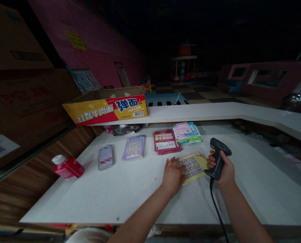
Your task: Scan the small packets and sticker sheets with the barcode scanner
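A black barcode scanner [218, 158] with a trailing cable is in my right hand [226, 170], its fingers wrapped round the handle. Just left of it, a yellow packet [193, 168] printed with a grid of small pictures lies on the white counter [140, 195]. My left hand [173, 176] rests with fingers apart over the packet's left edge. Beyond that hand is a stack of red packets [165, 141]. Pink, blue and green packets [187, 131] are piled beside the stack.
Purple packets [134, 147] and a blurred-out packet [106, 157] lie to the left. A red bottle with a white cap [68, 167] lies near the counter's left edge. Above the back stands a raised white ledge [196, 112], with an open noodle carton [107, 109] on it.
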